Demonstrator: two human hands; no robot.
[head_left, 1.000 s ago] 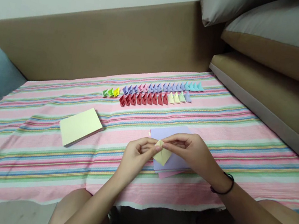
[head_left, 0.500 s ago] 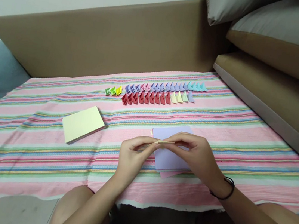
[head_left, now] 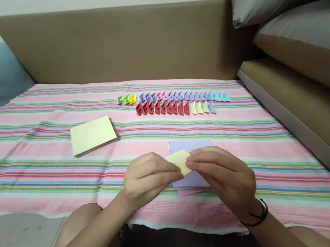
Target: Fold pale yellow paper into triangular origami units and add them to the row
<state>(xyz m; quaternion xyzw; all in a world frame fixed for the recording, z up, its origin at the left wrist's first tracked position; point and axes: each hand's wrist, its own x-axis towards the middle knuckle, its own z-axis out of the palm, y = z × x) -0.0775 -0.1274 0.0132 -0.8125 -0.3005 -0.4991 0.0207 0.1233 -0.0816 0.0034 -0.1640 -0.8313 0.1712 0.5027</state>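
A small folded piece of pale yellow paper [head_left: 179,159] is held up between both hands. My left hand [head_left: 151,178] pinches its lower left side, fingers closed over it. On the upper right edge, my right hand [head_left: 223,166] grips it, the thumb hidden behind the fingers. Just beneath, lilac paper sheets [head_left: 195,181] lie on the striped cloth, with a pink sheet [head_left: 190,193] sticking out under them. A stack of pale yellow paper [head_left: 92,135] rests to the left of my hands.
Folded paper boats stand in two rows farther back: dark red ones [head_left: 163,107] in front, lilac ones [head_left: 186,97] behind. Green and yellow boats [head_left: 126,99] are at the rows' left. A sofa backrest [head_left: 127,42] and stacked cushions [head_left: 306,104] border the striped cloth [head_left: 44,175].
The folded paper has been turned from edge-on so its flat face shows. My left hand has rolled over with its back up, and my right hand has shifted slightly right.
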